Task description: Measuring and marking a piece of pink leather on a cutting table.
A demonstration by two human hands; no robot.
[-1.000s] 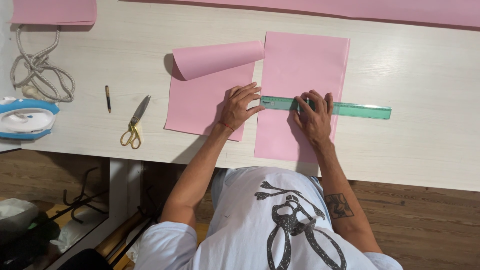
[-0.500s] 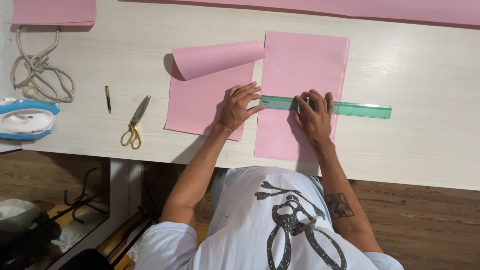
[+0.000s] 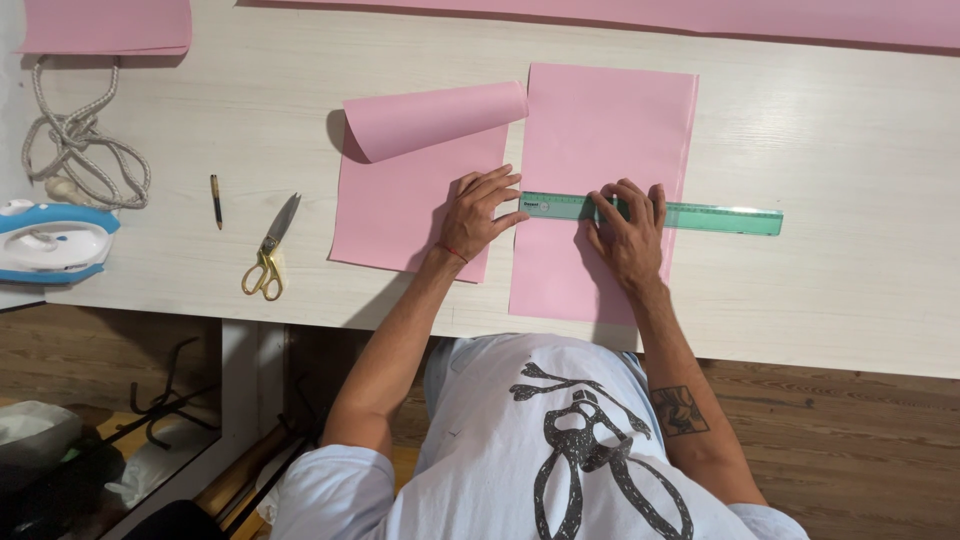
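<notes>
At 9 o'clock: blue-and-white clothes iron (image 3: 50,245), coiled beige rope (image 3: 80,150), dark pen (image 3: 215,200), yellow-handled scissors (image 3: 268,250). Centre: curled pink paper sheet (image 3: 400,190); left hand (image 3: 480,212) lies flat on it, fingers spread. Flat pink rectangular sheet (image 3: 600,130) carries a translucent green plastic ruler (image 3: 720,216), lying 9-to-3. Right hand (image 3: 625,225) presses the ruler, fingers spread, covering its middle.

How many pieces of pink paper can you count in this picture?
4: flat sheet under the ruler and right hand; curled sheet under the left hand; piece top left; long strip along the top edge.
</notes>
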